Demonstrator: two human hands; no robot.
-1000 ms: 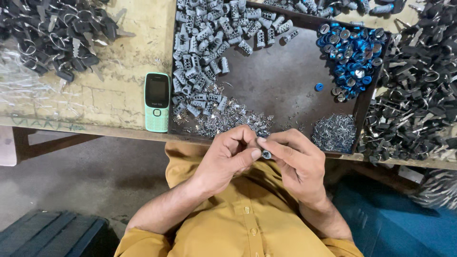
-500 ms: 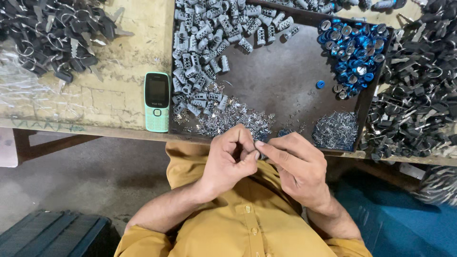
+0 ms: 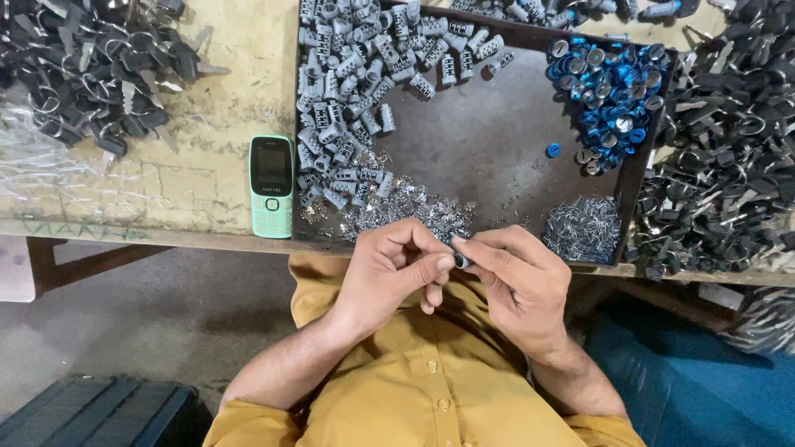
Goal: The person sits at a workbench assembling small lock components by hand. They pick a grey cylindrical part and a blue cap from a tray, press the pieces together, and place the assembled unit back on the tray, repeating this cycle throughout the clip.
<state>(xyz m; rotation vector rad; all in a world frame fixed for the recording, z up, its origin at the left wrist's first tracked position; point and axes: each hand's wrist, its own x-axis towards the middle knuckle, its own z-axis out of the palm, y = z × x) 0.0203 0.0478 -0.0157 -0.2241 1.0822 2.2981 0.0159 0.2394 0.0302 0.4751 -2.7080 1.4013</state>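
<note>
My left hand (image 3: 396,269) and my right hand (image 3: 520,280) meet just in front of the table edge, over my mustard shirt. Between their fingertips they pinch one small grey metal cylinder part (image 3: 460,261); most of it is hidden by the fingers. Just beyond the hands, in a dark tray (image 3: 489,141), lie a heap of grey cylinder parts (image 3: 352,91), a pile of blue caps (image 3: 609,91), a scatter of tiny silver bits (image 3: 397,211) and a clump of small silver pins (image 3: 582,228).
A mint-green keypad phone (image 3: 272,186) lies on the worn yellowish tabletop left of the tray. Black keys are heaped at far left (image 3: 83,66) and at right (image 3: 733,141). A dark crate (image 3: 99,414) sits on the floor, a blue object (image 3: 696,372) at lower right.
The hands stay together at the table edge on the small part; the fingers have shifted slightly around it. The camera view has moved a little.
</note>
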